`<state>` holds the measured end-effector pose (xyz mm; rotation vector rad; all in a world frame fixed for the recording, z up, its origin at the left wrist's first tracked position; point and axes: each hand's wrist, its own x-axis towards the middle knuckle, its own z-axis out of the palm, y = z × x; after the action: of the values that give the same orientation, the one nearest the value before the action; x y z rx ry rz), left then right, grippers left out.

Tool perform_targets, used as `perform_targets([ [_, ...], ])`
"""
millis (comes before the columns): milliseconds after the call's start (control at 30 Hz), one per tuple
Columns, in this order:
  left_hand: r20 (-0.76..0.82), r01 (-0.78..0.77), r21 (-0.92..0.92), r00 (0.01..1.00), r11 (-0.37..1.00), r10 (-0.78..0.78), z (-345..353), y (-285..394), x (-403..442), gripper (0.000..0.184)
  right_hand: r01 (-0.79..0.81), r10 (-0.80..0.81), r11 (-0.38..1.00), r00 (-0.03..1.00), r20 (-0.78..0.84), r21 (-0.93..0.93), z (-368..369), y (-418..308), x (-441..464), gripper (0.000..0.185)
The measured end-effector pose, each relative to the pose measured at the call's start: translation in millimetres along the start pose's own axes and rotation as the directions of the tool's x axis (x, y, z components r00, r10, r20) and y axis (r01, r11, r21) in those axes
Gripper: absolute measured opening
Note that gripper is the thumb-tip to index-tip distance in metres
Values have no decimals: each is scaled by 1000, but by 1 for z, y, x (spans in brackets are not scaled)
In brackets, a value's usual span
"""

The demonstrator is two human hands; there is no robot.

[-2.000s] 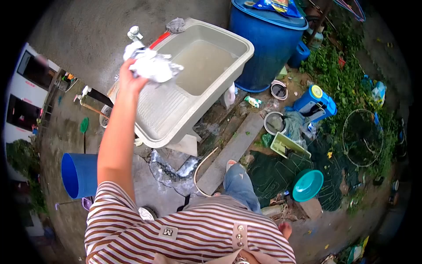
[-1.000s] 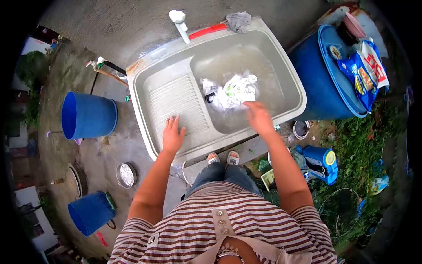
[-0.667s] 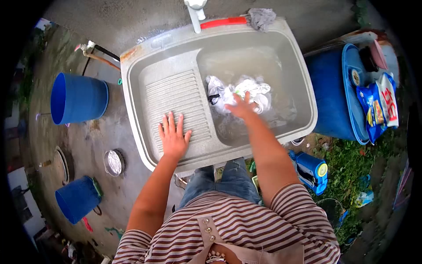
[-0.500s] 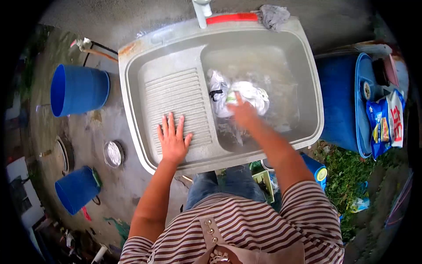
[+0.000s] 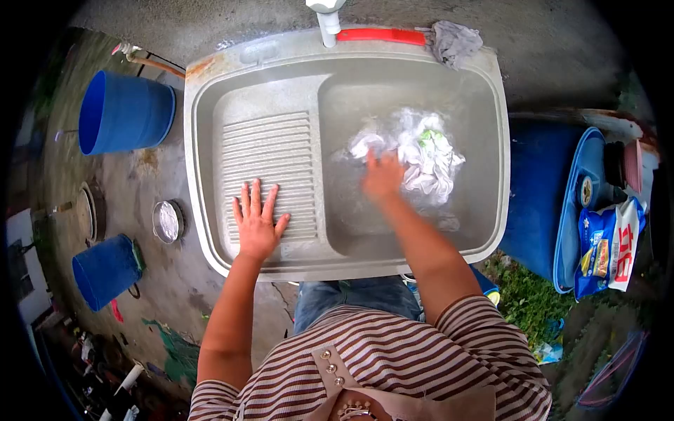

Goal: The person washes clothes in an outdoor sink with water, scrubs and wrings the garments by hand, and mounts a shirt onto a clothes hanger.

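Observation:
My left hand [image 5: 258, 223] lies flat with spread fingers on the ribbed washboard [image 5: 270, 158] at the left of the grey sink [image 5: 502, 175]. Over the basin on the right, my right hand [image 5: 382, 178] is slightly blurred, its fingers reaching down and apart. Its fingertips are at a small piece of white cloth [image 5: 366, 144]. Just beside it, a larger bunch of wet white cloth [image 5: 430, 158] with a green patch lies crumpled in shallow water.
A faucet [image 5: 327, 24], a red-handled brush [image 5: 382, 36] and a grey rag [image 5: 455, 43] are along the sink's back edge. Blue buckets [image 5: 133, 116] and a metal bowl [image 5: 168, 222] stand to the left. At right, a blue barrel [image 5: 537, 196] holds a detergent bag [image 5: 609, 245].
The white cloth has shifted right and spread out in the basin. My right hand has moved slightly, now at the cloth's left side. My left hand stays flat on the washboard.

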<state>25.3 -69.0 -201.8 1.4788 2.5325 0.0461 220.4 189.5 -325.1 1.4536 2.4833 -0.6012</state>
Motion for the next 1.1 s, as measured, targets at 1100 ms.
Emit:
perform_targets([
  [1100, 913, 625, -270, 408, -732, 11, 75, 152, 90, 79, 239, -276, 958, 917, -288, -159, 30, 24, -4, 40],
])
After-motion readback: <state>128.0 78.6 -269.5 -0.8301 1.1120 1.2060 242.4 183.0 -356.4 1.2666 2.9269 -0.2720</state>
